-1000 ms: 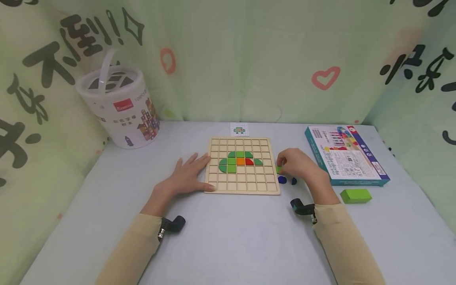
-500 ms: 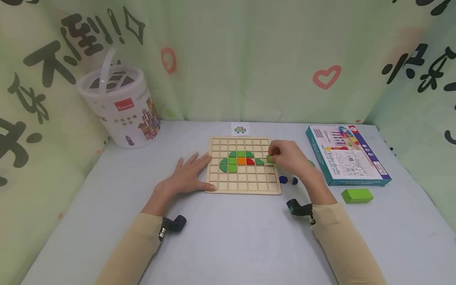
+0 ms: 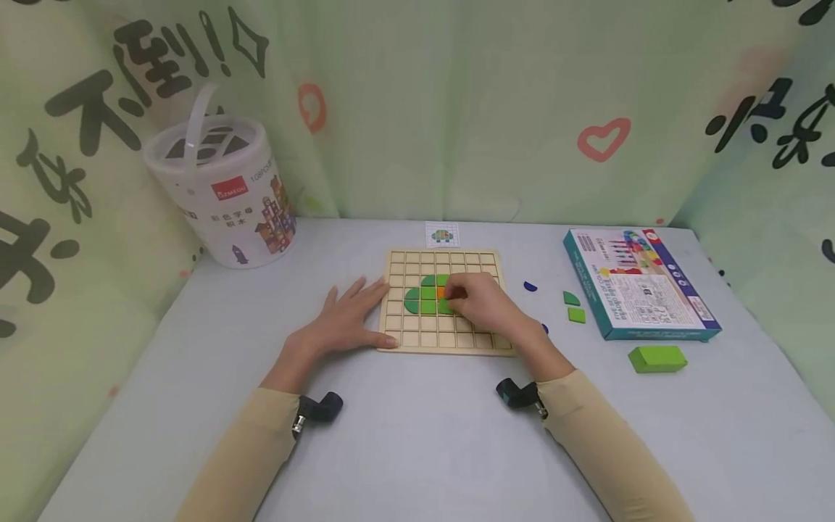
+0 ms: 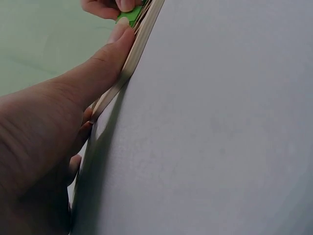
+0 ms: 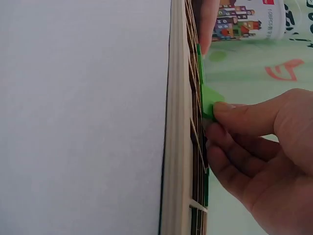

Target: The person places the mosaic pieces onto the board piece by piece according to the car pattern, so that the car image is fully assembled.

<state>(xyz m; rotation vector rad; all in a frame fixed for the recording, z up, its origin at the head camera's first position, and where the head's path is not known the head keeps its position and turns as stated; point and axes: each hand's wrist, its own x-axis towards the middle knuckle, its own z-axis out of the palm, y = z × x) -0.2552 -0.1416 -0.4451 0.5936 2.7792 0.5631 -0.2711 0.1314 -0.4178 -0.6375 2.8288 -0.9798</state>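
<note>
A wooden grid board (image 3: 424, 341) lies on the table, with dark green curved tiles (image 3: 411, 300), light green square tiles (image 3: 428, 293) and an orange tile (image 3: 441, 292) set in its cells. My left hand (image 3: 342, 319) rests against the board's left edge, fingers spread, thumb on the near corner. Over the middle of the board, my right hand (image 3: 485, 304) pinches a light green square tile (image 5: 210, 100) between thumb and fingertips. In the right wrist view that tile is tilted, low at the grid. The right hand hides the tiles beneath it.
Behind the board lies a small pattern card (image 3: 442, 234). Loose to the right are a blue piece (image 3: 530, 286), a dark green quarter piece (image 3: 571, 298) and a light green square (image 3: 577, 315). Beyond them are a flat box (image 3: 642, 290) and a green block (image 3: 657, 359). A bucket (image 3: 228, 196) stands back left.
My right hand has carried the light green tile from the table right of the board leftward to the board's middle. The left hand has stayed at the board's left edge.
</note>
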